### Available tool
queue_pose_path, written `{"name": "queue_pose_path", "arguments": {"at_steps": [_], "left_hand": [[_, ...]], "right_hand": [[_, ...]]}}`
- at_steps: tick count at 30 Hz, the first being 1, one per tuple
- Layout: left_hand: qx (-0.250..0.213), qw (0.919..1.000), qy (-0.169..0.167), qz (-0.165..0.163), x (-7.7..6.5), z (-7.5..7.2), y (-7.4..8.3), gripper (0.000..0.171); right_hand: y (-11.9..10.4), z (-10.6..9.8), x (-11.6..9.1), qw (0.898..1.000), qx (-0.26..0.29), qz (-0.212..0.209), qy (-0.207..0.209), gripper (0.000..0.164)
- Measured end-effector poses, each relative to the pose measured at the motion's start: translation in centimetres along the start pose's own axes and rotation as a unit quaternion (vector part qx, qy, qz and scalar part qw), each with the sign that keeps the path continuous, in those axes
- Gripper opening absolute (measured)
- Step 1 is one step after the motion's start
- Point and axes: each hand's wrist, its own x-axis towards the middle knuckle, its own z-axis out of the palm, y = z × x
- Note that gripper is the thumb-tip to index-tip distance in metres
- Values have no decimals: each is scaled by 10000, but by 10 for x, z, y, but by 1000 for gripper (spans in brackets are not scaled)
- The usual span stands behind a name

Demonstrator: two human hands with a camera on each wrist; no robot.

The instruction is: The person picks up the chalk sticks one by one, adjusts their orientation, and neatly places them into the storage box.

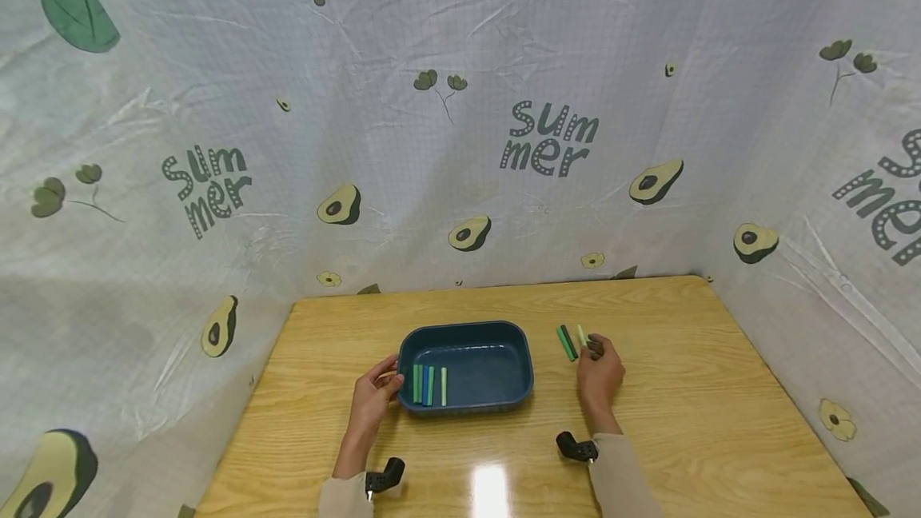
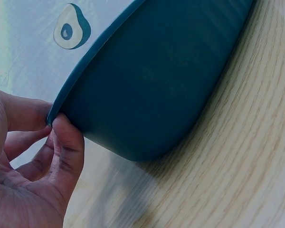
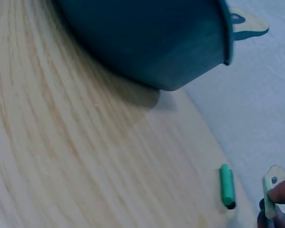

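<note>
My left hand (image 1: 372,402) pinches the rim at the left end of a dark teal plastic bin (image 1: 524,358). In the left wrist view, thumb and finger grip that rim from both sides. Inside the bin, at its left, lie several coloured sticks: green sticks (image 1: 416,384), a blue stick (image 1: 425,386) and a pale yellow-green stick (image 1: 444,387). To the right of the bin, my right hand (image 1: 600,372) pinches another pale yellow-green stick (image 3: 268,194), its far end pointing away from me. Just left of it, a green stick (image 1: 566,344) and a black stick (image 1: 569,341) lie side by side.
The bin stands on a wooden table (image 1: 683,390). White sheeting (image 1: 403,150) printed with avocados and leaves hangs behind the table and along both sides. Each wrist wears a small black camera (image 1: 576,447).
</note>
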Motion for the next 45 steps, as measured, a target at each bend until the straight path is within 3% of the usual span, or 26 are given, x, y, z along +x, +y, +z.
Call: {"name": "queue_pose_path", "arguments": {"at_steps": [5, 10, 17, 32, 35, 45], "left_hand": [[-10, 10000, -18, 3, 1, 0, 0, 44], [-35, 10000, -23, 11, 1, -1, 0, 44], [-14, 10000, -14, -17, 1, -1, -1, 44], [24, 10000, -8, -31, 1, -1, -2, 44], [25, 10000, -16, -39, 1, -1, -2, 44], [44, 10000, -23, -29, -1, -1, 0, 44]], "right_hand": [[-5, -12, 3, 9991, 215, 140, -322, 31], [-13, -22, 6, 9919, 566, 670, -915, 34], [-20, -32, 7, 9675, 1242, 1291, -1786, 42], [-13, -35, 10, 9094, 2274, 1679, -3052, 54], [-13, -36, 9, 9015, 2330, 1687, -3233, 56], [-20, -37, 8, 9003, 2174, 1257, -3556, 59]]}}
